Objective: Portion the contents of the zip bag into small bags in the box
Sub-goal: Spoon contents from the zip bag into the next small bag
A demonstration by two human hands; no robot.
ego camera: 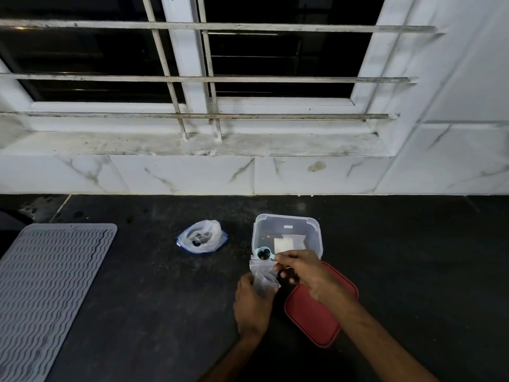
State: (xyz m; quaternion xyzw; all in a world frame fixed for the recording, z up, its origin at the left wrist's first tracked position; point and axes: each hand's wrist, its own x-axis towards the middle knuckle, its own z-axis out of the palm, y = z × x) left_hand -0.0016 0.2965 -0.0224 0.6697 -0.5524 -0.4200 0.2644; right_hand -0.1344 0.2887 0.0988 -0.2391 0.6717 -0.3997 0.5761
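Observation:
The zip bag (202,236) lies open on the dark counter, left of the box, with dark pieces inside. The clear plastic box (286,232) stands at centre and holds flat small bags (287,243). My left hand (252,304) grips a small clear bag (263,275) upright in front of the box. My right hand (301,271) pinches the handle of a small teal scoop (264,253) holding dark pieces. The scoop hovers just above the small bag's mouth.
The box's red lid (316,318) lies on the counter under my right forearm. A grey ribbed mat (46,293) covers the counter's left part. A tiled wall and a barred window ledge (192,144) run along the back.

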